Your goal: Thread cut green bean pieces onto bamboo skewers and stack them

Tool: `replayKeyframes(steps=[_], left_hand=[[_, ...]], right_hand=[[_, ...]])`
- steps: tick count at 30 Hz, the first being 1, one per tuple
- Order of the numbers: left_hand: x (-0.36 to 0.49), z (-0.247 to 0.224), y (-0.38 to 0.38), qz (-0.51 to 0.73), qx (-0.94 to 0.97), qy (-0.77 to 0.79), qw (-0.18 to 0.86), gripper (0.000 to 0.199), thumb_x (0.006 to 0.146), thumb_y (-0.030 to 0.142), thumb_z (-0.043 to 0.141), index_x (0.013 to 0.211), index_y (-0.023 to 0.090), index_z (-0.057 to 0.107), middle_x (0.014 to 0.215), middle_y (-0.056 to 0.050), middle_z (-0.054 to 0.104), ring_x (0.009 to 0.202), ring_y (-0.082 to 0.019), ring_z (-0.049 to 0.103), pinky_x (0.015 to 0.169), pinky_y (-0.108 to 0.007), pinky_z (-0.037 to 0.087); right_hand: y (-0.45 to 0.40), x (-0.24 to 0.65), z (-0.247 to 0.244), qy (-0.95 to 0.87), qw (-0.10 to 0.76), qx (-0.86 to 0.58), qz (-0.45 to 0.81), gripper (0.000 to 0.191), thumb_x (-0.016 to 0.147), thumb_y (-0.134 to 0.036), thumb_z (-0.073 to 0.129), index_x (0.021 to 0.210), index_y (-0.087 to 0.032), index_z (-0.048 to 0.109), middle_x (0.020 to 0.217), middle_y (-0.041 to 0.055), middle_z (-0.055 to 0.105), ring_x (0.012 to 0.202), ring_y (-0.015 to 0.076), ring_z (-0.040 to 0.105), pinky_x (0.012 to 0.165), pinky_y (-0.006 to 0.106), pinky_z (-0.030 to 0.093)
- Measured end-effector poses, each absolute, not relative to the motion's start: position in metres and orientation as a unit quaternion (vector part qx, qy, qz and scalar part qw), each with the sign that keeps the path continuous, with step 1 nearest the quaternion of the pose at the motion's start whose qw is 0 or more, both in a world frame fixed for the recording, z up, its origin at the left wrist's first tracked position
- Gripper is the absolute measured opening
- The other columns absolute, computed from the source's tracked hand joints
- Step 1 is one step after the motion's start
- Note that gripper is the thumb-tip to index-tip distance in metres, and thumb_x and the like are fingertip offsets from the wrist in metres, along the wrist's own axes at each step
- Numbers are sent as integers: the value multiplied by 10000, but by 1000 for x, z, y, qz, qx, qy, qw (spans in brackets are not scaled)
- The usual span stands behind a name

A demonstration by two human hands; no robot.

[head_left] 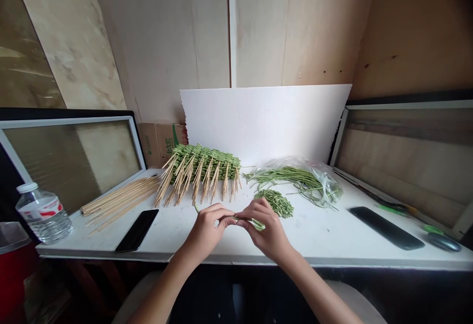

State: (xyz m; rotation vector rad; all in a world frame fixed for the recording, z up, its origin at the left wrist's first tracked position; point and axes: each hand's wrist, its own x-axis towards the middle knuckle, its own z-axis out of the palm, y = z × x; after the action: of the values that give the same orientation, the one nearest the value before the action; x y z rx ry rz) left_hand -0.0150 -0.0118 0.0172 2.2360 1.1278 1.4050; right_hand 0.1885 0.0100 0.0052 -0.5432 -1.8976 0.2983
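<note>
My left hand (210,224) and my right hand (266,225) meet over the front middle of the white table. Both pinch a thin green vegetable stalk (196,208), whose curved end sticks up beyond my left hand. Most of the stalk is hidden by my fingers. Just behind my right hand lies a heap of short cut green pieces (275,202). Farther back, a clear plastic bag (325,186) partly covers a bundle of long green stalks (295,175). To the left, rows of skewered green pieces (207,159) are stacked with their bare stick ends toward me.
Loose wooden skewers (121,196) lie at the left, near a black phone (137,230) and a water bottle (43,213). At the right are a dark flat oblong object (386,227) and a computer mouse (443,241). A white board (264,122) stands along the back.
</note>
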Motion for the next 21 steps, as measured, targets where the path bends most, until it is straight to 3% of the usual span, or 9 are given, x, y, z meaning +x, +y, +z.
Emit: replayKeyframes(steps=[8, 15, 21], left_hand=[[-14, 16, -14, 486, 759, 401, 165, 108, 896, 250, 769, 989, 206, 803, 920, -63, 762, 824, -206, 704, 762, -303, 539], [-8, 11, -15, 411, 799, 407, 162, 241, 961, 102, 553, 797, 178, 713, 816, -34, 661, 762, -164, 613, 707, -271, 446], [-10, 11, -15, 427, 791, 387, 208, 257, 921, 74, 542, 714, 171, 658, 751, -18, 637, 724, -148, 573, 696, -256, 422]], right_hand=[[8, 185, 4, -797, 543, -254, 67, 153, 958, -135, 645, 988, -261, 727, 863, 59, 702, 892, 253, 531, 800, 425, 484], [7, 182, -5, -794, 534, -264, 121, 264, 937, -45, 525, 885, -240, 695, 847, 56, 683, 889, 244, 512, 796, 400, 453], [9, 180, -10, -751, 535, -279, 269, 148, 948, -213, 642, 835, -244, 733, 776, 30, 665, 860, 223, 542, 815, 359, 445]])
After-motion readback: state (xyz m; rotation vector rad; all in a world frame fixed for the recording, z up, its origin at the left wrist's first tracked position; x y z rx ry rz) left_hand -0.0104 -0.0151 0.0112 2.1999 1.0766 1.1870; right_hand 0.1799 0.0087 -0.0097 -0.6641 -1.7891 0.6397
